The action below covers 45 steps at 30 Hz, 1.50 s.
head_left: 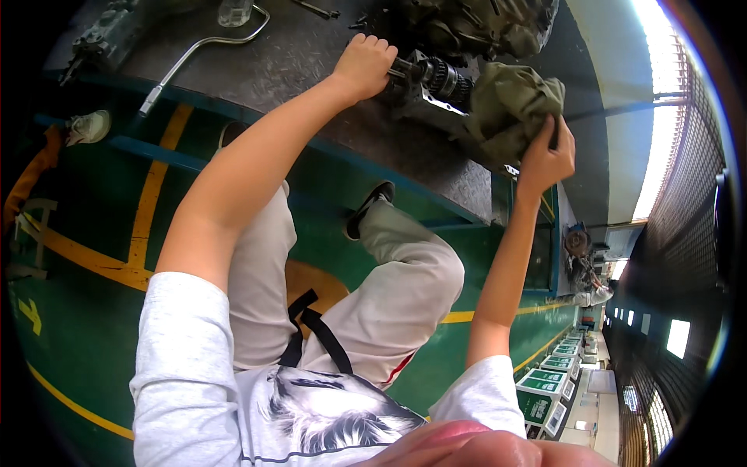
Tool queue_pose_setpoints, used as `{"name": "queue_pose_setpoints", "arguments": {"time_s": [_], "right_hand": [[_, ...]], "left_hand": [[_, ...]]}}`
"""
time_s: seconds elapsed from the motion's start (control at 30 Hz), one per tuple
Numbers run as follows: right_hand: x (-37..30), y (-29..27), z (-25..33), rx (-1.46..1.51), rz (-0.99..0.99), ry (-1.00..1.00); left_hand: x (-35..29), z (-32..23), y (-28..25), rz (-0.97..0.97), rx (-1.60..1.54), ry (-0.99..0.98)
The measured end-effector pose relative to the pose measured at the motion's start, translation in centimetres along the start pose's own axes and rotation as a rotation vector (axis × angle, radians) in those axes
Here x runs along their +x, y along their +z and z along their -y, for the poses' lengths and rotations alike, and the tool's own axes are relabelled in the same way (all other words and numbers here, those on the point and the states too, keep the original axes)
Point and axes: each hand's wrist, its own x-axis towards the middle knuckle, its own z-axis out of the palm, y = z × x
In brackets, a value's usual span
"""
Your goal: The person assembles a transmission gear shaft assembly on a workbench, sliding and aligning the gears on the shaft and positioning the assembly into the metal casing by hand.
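Note:
My left hand (366, 66) is closed around the left end of a gear shaft (443, 80), and its fingers partly hide that end. The dark toothed gears lie along an open metal housing (436, 107) on the workbench (307, 86). My right hand (551, 156) pinches a crumpled olive-green cloth (517, 97). That cloth bunches up against the right end of the gears and housing and covers them there.
Behind the housing stands a large dark metal casing (482, 27). A bent speed-handle wrench (194, 50), a clear container (234, 12) and another metal assembly (105, 35) occupy the bench's left. Farther right, a person (597, 296) is near other machinery (577, 245).

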Motion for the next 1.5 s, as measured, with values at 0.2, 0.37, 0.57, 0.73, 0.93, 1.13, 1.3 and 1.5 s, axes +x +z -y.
{"name": "queue_pose_setpoints", "arguments": {"time_s": [0.2,0.37,0.57,0.73,0.93,1.13,1.3,1.5], "right_hand": [[-4.0,9.3,-2.0,0.172,0.594,0.036],[-3.6,11.6,-1.5,0.223,0.741,0.053],[-0.4,15.8,-12.0,0.390,1.037,-0.202],[-2.1,19.1,-11.3,0.452,1.073,-0.035],[-6.4,20.1,-11.3,0.165,0.838,-0.225],[-6.9,15.9,-6.8,0.104,0.696,-0.077],[-5.1,15.6,-10.8,0.269,0.752,-0.078],[-1.4,10.2,-2.8,0.394,0.558,0.422]], "left_hand": [[0.5,-0.6,-0.3,0.043,-0.021,0.003],[-0.2,0.5,-0.7,0.082,-0.017,0.008],[2.2,0.0,0.5,0.129,-0.082,-0.023],[1.5,0.7,0.9,0.208,0.004,-0.075],[0.9,1.2,1.3,0.242,0.047,-0.122],[1.0,1.6,1.9,0.210,0.071,-0.138],[1.6,0.2,0.8,0.126,-0.011,-0.068],[-0.6,-0.3,-2.1,-0.042,-0.119,-0.093]]}}
